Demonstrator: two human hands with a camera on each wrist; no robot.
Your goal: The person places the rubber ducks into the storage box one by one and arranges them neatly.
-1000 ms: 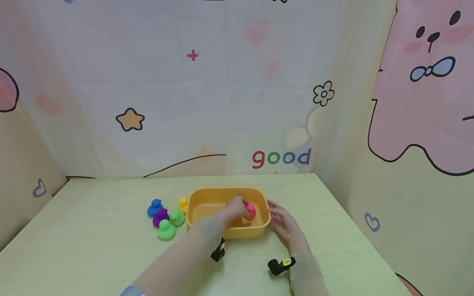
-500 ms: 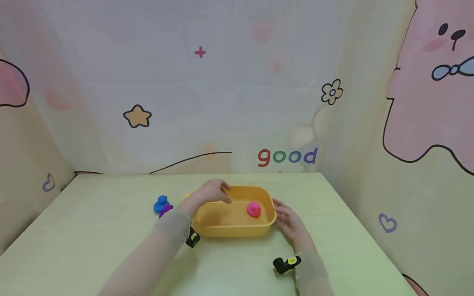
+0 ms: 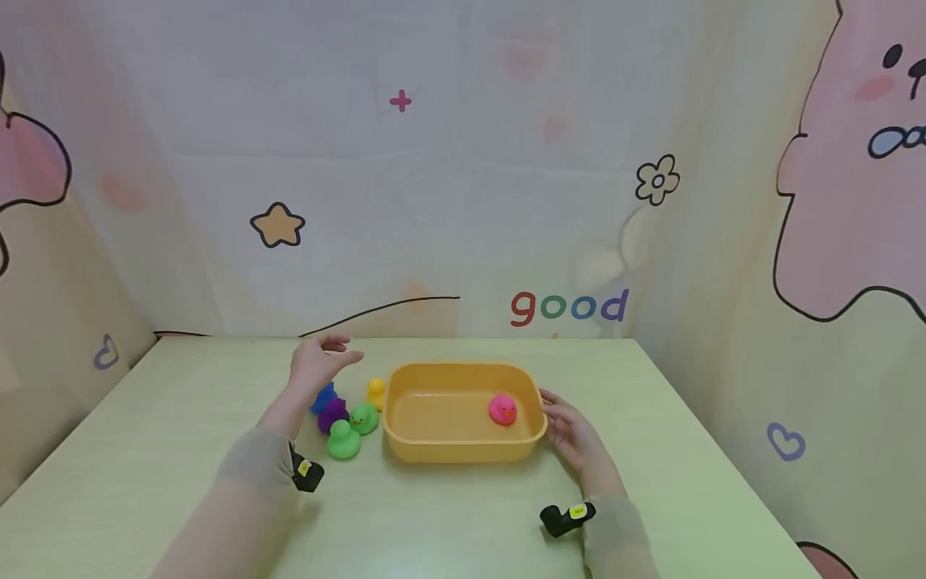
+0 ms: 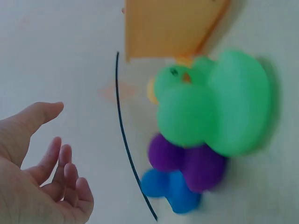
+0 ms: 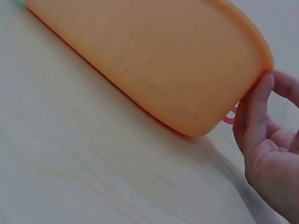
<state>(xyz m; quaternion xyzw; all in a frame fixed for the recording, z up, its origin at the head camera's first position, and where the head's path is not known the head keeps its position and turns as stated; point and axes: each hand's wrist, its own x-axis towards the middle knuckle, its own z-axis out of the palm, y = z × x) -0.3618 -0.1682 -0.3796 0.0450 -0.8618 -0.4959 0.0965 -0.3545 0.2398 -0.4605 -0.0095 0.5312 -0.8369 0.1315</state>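
Observation:
In the head view my left hand [image 3: 315, 368] is raised above a group of rubber ducks, holding nothing, its thumb apart from loosely bent fingers. Below it lie a blue duck [image 3: 323, 397], partly hidden by the wrist, a purple duck [image 3: 333, 416] and two green ducks, one nearer [image 3: 343, 441] and one farther [image 3: 365, 418]. A yellow duck [image 3: 375, 394] stands beside the left end of a yellow-orange plastic basin [image 3: 463, 453]. Inside the basin, toward the right, sits a pink duck [image 3: 502, 409]. My right hand [image 3: 571, 434] touches the basin's right end with its fingertips at the rim.
The basin and ducks stand on a pale table [image 3: 448, 515]. A printed cloth [image 3: 463, 217] hangs behind the table, with more printed cloth at both sides. Each wrist wears a small black camera, one on the left [image 3: 307, 473] and one on the right [image 3: 566, 519].
My left hand has let go of the pink duck inside the basin, then moved left out of it to above the other ducks. The right hand has stayed at the basin's right end.

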